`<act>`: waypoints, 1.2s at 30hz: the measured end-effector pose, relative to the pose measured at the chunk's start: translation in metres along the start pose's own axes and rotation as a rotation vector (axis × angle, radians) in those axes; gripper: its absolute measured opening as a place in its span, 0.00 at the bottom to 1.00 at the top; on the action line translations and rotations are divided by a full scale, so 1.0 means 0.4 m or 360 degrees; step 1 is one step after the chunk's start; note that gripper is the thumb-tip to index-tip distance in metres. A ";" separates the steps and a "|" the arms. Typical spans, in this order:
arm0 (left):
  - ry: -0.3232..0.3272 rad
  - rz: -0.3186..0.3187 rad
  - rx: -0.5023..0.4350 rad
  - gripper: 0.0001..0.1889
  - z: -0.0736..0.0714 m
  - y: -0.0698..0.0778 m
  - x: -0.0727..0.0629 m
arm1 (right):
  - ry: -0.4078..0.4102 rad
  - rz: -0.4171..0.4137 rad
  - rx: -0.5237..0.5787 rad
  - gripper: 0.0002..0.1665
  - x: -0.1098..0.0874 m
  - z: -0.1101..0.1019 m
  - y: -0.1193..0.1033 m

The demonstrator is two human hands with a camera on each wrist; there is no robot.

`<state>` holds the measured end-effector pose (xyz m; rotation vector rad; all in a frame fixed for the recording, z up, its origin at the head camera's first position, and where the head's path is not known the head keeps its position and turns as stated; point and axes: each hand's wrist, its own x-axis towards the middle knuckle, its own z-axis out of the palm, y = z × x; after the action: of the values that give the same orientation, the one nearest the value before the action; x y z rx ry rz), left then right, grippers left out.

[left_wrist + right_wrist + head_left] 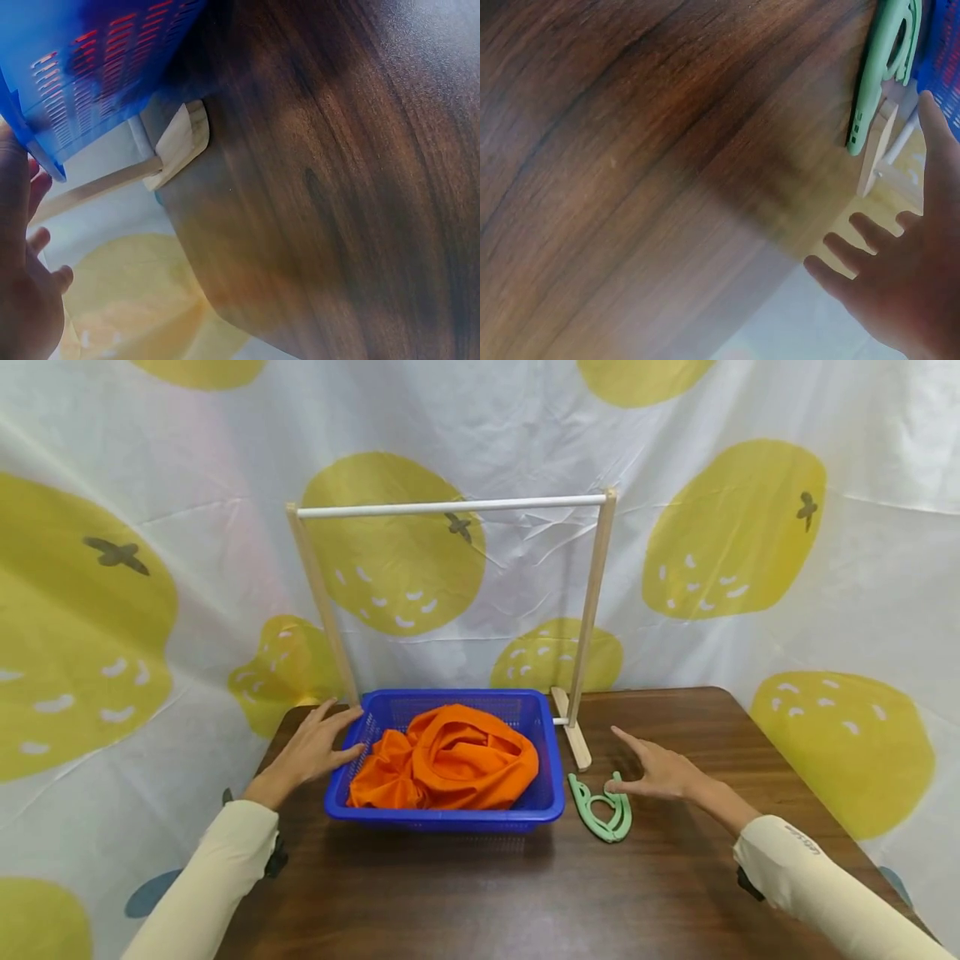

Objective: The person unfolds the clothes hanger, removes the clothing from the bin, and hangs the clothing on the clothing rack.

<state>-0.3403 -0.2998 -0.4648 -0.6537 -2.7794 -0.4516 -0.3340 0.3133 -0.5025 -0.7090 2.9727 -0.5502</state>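
A blue plastic basket (pixel 450 816) with slotted walls sits on the wooden table, and a bunched orange cloth (pixel 472 756) lies inside it. My left hand (pixel 311 747) is at the basket's left rim, fingers spread and thumb over the edge. In the left wrist view that hand (pixel 26 262) shows beside the basket wall (pixel 97 75). To the right of the basket lies a folded green plastic hanger (pixel 617 827). My right hand (pixel 663 772) hovers just right of the hanger with its fingers spread, holding nothing; its thumb overlaps the hanger in the head view.
Behind the basket stands a rack with wooden posts (pixel 592 610) and a white crossbar (pixel 450 507). Its right foot (pixel 573 735) rests on the table (pixel 480 893) near the hanger. A white curtain (pixel 540 585) printed with yellow fruit hangs close behind and at both sides.
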 end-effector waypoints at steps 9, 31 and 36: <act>-0.0007 0.0051 -0.0032 0.32 0.001 0.005 0.004 | -0.0044 0.0053 -0.0019 0.64 0.006 0.021 0.001; -0.0024 0.0054 0.0001 0.33 -0.009 0.008 0.008 | 0.0034 -0.0116 0.0144 0.38 0.032 0.041 -0.003; -0.0036 0.0054 0.0005 0.33 -0.006 0.005 0.008 | 0.0035 -0.0020 0.0180 0.32 0.030 0.046 -0.003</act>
<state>-0.3419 -0.2978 -0.4610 -0.7082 -2.7848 -0.4353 -0.3421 0.3009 -0.5188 -0.7165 2.9308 -0.7248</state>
